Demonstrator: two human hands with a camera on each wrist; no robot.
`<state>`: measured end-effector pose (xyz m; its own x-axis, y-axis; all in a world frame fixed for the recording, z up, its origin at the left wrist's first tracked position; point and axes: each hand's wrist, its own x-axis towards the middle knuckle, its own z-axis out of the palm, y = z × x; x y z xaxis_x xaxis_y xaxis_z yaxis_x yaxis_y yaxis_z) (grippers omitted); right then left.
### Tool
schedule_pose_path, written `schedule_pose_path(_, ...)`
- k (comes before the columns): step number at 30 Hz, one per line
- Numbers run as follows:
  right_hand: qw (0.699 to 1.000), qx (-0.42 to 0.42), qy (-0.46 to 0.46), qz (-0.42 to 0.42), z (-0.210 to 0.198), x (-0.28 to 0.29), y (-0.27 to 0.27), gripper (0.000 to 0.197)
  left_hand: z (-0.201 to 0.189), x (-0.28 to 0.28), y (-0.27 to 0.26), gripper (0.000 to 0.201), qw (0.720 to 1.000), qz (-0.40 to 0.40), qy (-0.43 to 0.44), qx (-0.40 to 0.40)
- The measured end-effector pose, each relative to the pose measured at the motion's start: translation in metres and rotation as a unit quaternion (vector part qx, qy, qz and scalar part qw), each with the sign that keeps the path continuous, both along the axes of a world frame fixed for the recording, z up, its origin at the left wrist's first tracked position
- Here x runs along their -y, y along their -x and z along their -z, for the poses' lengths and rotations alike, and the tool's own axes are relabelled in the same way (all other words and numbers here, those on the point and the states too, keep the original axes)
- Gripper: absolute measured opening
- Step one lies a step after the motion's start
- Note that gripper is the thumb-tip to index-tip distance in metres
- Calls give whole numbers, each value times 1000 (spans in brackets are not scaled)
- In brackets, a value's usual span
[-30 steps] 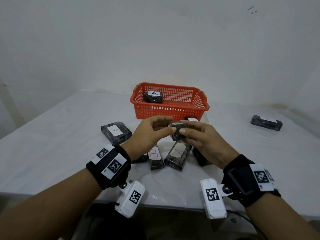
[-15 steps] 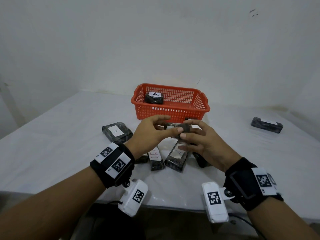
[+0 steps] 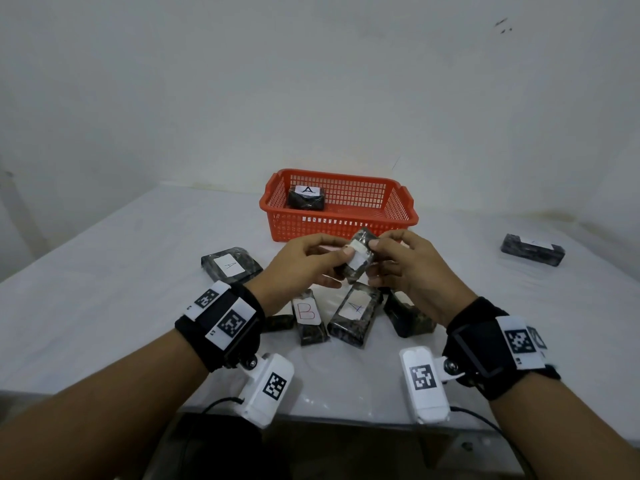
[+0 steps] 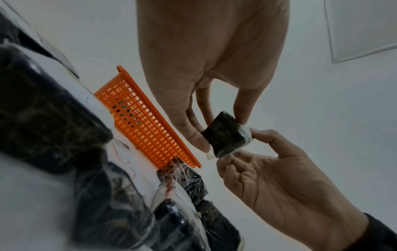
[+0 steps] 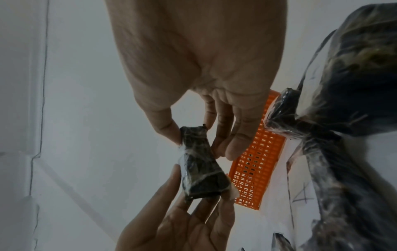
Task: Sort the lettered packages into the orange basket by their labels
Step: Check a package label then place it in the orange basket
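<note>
Two hands, left hand (image 3: pixel 304 263) and right hand (image 3: pixel 412 268), fingertips pinching one wrapped package (image 3: pixel 358 259).

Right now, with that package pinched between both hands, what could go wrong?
The held package is pinched only at its ends by left hand and right hand, so the slick wrap may slip. Its label shows no letter from here, risking a missort. Dropped, it would fall among the packages below.
</note>
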<state>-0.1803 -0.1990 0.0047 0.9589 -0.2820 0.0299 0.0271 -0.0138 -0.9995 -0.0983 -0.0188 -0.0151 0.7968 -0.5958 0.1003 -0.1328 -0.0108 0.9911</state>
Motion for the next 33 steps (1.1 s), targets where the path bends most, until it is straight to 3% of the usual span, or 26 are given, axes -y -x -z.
schedule_pose_path(7,1000,14,-14,0,1,0,-5,16,0,5,1,40,997,59,7,-39)
schedule_pose_path(13,1000,-25,-4,-3,-2,9,-11,18,1,8,-6,42,994,-56,-51,81)
schedule_pose_path(16,997,-63,-24,-31,-5,9,-14,29,2,12,-13,44,980,-85,-84,157)
schedule_pose_path(19,999,-37,-23,-27,-7,12,-20,24,1,17,-18,47,973,-100,-82,189)
schedule_pose_path(21,999,-4,-29,-26,-8,19,-25,16,-1,20,-22,51,981,-95,-52,161)
schedule_pose_path(26,999,36,-11,-35,-15,35,-39,28,-16,29,-37,33,995,-86,49,18)
schedule_pose_path(33,996,51,-37,-70,-29,48,-62,25,-31,42,-62,26,996,-61,61,-19)
